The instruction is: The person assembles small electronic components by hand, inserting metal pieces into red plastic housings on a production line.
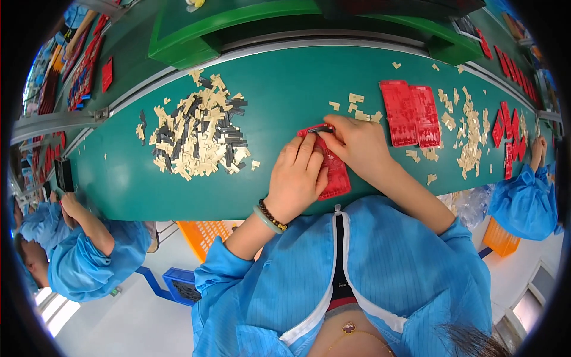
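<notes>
In front of me on the green table lies a red moulded plastic plate (336, 177). My left hand (294, 175) grips its left side, with the thumb along the near part and the fingers over the upper part. My right hand (358, 146) is closed in a pinch at the plate's far end, on a small dark grey flat piece (322, 129). That piece lies across the top of the plate, close to my left fingertips. Fingers partly hide the plate and the piece.
A heap of cream and dark grey pieces (193, 134) lies to the left. Loose cream pieces (355, 98) lie beyond my right hand, beside two red plates (399, 116). More cream pieces (471, 134) are farther right. A green shelf (190, 50) borders the back. Co-workers in blue sit at both sides.
</notes>
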Demonstrator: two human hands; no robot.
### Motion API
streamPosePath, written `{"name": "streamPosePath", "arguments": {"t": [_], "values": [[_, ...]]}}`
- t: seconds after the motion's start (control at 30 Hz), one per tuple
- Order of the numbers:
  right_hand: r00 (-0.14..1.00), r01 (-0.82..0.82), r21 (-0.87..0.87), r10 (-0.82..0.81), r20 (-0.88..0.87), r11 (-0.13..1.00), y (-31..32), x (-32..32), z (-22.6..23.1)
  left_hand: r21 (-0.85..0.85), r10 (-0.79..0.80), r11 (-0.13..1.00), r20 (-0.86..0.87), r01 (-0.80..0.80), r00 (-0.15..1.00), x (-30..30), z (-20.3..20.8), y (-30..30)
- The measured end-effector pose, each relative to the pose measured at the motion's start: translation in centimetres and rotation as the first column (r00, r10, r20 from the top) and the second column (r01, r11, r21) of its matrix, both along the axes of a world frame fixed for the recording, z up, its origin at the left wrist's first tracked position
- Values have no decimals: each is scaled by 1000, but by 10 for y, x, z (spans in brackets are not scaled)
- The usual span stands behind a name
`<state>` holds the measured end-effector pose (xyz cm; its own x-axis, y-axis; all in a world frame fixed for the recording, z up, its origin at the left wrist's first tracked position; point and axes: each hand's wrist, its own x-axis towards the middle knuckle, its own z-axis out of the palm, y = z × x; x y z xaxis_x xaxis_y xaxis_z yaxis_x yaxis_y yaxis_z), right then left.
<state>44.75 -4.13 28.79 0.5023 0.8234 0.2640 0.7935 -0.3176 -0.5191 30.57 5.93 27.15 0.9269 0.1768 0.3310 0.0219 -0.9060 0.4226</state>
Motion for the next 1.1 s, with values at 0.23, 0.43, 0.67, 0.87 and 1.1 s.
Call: {"name": "streamPosePath", "arguments": {"t": [0.23, 0.43, 0.67, 0.87, 1.1], "values": [[974, -76, 7, 73, 216, 997, -26, 12, -8, -8, 2, 1000, -6, -2, 1000, 14, 5, -2], [903, -428, 69, 426, 48, 901, -56, 5, 10, 125, 92, 989, -78, -82, 993, 29, 12, 1], [822, -561, -69, 565, 73, 825, -73, -5, 4, 297, -3, 955, -36, 14, 999, 30, 6, 0], [852, -423, 305, 489, -188, 853, -39, -14, 19, 306, -161, 944, 96, 125, 982, -28, 54, 23], [790, -500, 398, 594, -154, 769, 21, -20, 38, 467, 279, 709, 503, -529, 818, -46, 82, 247]]}}
